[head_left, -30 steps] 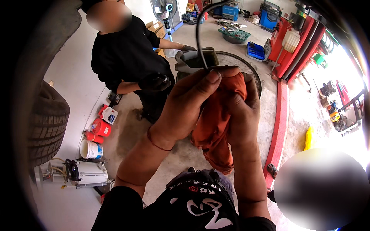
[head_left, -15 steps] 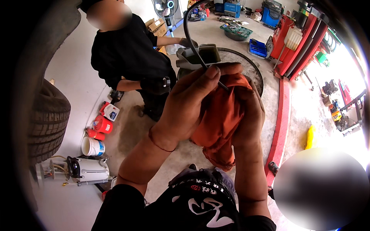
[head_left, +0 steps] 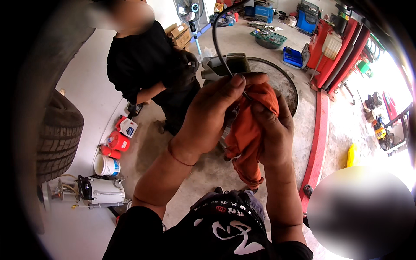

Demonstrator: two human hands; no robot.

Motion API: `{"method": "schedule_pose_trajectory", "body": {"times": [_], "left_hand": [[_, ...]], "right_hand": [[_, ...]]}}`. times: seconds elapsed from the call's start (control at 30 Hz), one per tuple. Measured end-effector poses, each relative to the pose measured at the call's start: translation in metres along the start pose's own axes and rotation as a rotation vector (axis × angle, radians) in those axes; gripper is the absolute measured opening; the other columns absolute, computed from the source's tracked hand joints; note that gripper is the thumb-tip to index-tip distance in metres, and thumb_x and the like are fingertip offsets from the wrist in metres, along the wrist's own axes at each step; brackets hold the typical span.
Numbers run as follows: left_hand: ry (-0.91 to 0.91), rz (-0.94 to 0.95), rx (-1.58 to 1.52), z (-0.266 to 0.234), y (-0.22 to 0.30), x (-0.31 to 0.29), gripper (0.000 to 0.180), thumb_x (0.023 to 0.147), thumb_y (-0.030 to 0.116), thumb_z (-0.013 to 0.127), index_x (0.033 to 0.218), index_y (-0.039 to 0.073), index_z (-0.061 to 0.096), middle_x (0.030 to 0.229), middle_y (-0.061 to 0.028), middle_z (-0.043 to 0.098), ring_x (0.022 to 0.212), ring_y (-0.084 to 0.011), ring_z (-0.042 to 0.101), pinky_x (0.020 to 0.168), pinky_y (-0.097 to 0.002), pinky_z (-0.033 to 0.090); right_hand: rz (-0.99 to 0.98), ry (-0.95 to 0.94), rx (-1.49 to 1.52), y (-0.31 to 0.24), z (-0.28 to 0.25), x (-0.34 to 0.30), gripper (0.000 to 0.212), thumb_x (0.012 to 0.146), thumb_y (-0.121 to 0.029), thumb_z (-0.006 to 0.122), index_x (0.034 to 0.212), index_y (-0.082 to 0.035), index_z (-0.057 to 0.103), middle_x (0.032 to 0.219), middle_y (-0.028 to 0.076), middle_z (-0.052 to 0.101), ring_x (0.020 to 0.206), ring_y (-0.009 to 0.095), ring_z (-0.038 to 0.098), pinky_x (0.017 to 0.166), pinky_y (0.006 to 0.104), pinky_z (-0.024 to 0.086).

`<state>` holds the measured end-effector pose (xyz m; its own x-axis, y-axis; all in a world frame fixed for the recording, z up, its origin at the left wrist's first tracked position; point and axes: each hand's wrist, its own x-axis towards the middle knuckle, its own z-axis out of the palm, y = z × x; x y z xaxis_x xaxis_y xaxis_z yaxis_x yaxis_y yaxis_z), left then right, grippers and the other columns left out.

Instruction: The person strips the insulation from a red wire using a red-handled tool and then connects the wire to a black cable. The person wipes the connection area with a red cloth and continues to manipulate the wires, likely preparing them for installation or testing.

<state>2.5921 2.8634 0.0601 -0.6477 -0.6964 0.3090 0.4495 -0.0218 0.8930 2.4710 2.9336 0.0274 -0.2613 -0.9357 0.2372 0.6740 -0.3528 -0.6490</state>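
- Left hand: yours, closed; thumb and fingertips pinch the black cable just where it meets the rag.
- Right hand: yours, closed around the orange rag, which is bunched against the cable and hangs down toward 6 o'clock.
- Cable: rises from your pinch toward 12 o'clock and curves out of view at the top edge.
- Step, as judged: wiping the cable with the rag. A next pass would call for a firm left pinch while the rag slides along the cable.
- Grey part: at 12 o'clock behind your hands; its kind is unclear.
- Floor: bare concrete, stained; round plate set into it at 1 o'clock.
- Tyre: at 9 o'clock.
- Red cans, white bucket: on the floor at 8 o'clock.
- Another person: black top, at 11 o'clock.
- Red lift posts: at 2 o'clock.
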Motion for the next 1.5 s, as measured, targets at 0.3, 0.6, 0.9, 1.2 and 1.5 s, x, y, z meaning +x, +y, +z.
{"method": "schedule_pose_trajectory", "body": {"times": [0.3,0.6,0.9,1.2,1.5], "left_hand": [[-0.03,0.063,-0.05,-0.02,-0.01,0.004,0.048,0.104,0.037,0.04,0.131,0.001,0.055,0.124,-0.0208,0.062,0.12,-0.0293,0.058,0.105,-0.0456,0.042],[0.122,0.072,-0.015,-0.037,-0.018,-0.001,0.045,0.106,0.037,0.039,0.131,0.002,0.051,0.076,-0.011,0.06,0.071,-0.0253,0.067,0.076,-0.0406,0.056],[0.162,0.204,0.027,-0.046,-0.025,-0.012,0.031,0.1,0.011,0.055,0.129,0.0,0.053,0.086,-0.0084,0.06,0.086,-0.0256,0.068,0.084,-0.0432,0.058],[0.244,0.309,0.26,-0.044,-0.03,-0.012,0.035,0.099,0.012,0.056,0.132,0.003,0.052,0.09,-0.0078,0.069,0.091,-0.0266,0.07,0.088,-0.0435,0.056],[0.299,0.204,0.229,-0.043,-0.042,-0.028,0.047,0.103,0.028,0.05,0.139,-0.001,0.043,0.12,-0.0145,0.063,0.113,-0.0239,0.061,0.101,-0.0395,0.048]], "right_hand": [[-0.018,0.143,-0.089,0.012,-0.043,-0.009,0.025,0.094,-0.007,0.062,0.116,0.001,0.056,0.106,0.008,0.064,0.093,0.015,0.063,0.083,0.0278,0.052],[-0.057,0.584,-0.142,0.004,-0.195,0.025,0.016,0.092,-0.009,0.057,0.103,-0.002,0.066,0.093,0.008,0.067,0.083,0.017,0.066,0.074,0.0283,0.054],[0.165,0.588,-0.393,0.071,-0.24,0.124,0.025,0.089,-0.012,0.063,0.111,-0.002,0.06,0.093,0.009,0.065,0.082,0.02,0.065,0.071,0.0285,0.055],[0.245,-0.302,-0.791,0.058,-0.138,0.049,0.046,0.088,-0.018,0.068,0.126,0.001,0.052,0.115,0.014,0.06,0.096,0.017,0.062,0.077,0.0291,0.052],[0.216,-0.321,-0.54,0.07,-0.075,-0.013,0.018,0.093,-0.013,0.068,0.102,0.002,0.065,0.093,0.003,0.061,0.077,0.008,0.057,0.063,0.0236,0.047]]}}
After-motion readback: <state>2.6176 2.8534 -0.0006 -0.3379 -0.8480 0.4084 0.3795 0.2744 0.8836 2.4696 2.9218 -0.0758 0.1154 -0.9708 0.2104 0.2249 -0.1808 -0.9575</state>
